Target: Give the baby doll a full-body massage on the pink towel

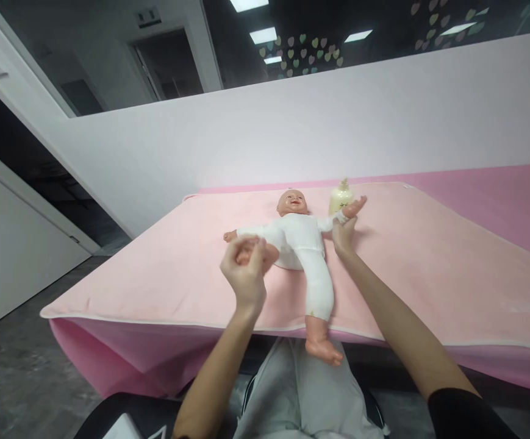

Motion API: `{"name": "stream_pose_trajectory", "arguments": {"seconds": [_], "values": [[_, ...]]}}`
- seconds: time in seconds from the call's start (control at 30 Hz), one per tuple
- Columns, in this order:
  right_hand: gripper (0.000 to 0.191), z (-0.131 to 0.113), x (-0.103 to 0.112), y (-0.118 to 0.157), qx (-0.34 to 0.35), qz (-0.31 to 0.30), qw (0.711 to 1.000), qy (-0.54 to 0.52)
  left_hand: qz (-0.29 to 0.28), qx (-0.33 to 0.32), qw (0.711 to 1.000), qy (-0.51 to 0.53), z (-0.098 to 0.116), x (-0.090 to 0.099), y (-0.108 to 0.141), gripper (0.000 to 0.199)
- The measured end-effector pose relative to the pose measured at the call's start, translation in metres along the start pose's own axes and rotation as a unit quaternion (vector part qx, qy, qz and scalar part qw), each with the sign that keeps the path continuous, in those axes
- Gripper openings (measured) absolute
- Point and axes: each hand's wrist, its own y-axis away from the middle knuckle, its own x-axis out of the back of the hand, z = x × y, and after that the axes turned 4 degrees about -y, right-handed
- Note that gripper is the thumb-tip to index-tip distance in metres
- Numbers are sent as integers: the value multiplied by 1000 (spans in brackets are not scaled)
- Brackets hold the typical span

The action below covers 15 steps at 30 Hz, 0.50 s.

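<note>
A baby doll (304, 235) with a white cloth body lies face up on the pink mat (191, 262), its head toward the wall. One bare foot (270, 255) is raised, and my left hand (246, 280) is closed around it, with that leg bent up and out to the side. My right hand (344, 236) grips the doll's arm near the wrist, and the doll's hand (355, 207) sticks out above my fingers. The other leg lies straight, its foot (323, 349) hanging past the table's near edge.
Behind the doll's outstretched arm stands a pale yellow pump bottle (340, 196). A brighter pink cover (502, 195) shows under the mat. A white wall (292, 134) with a dark window above borders the far side. Below the near edge are my grey-trousered legs (301, 390).
</note>
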Motion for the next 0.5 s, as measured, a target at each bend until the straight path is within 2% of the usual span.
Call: {"name": "stream_pose_trajectory", "arguments": {"seconds": [0.03,0.1,0.17,0.23,0.3,0.37,0.43,0.5], "values": [[51,-3,0,4,31,-26,999,31,2,-12,1000,4,-1,-8,-17,18],[43,-9,2,13,128,-124,977,114,-28,12,1000,5,-14,-27,-45,22],[41,-13,4,19,212,-213,934,193,-90,80,993,6,-36,-42,-61,24],[42,-14,6,21,235,-241,915,224,-116,140,983,27,-48,-46,-71,28],[41,-14,7,18,212,-219,935,182,-112,135,984,34,-40,-38,-74,35],[40,-11,5,13,153,-165,970,96,-113,75,991,12,-19,-20,-68,38],[43,-5,2,7,58,-84,995,9,-123,35,991,-23,1,3,-48,38],[51,3,-1,2,-58,-11,996,-61,-106,32,991,-73,7,22,-15,34]]}}
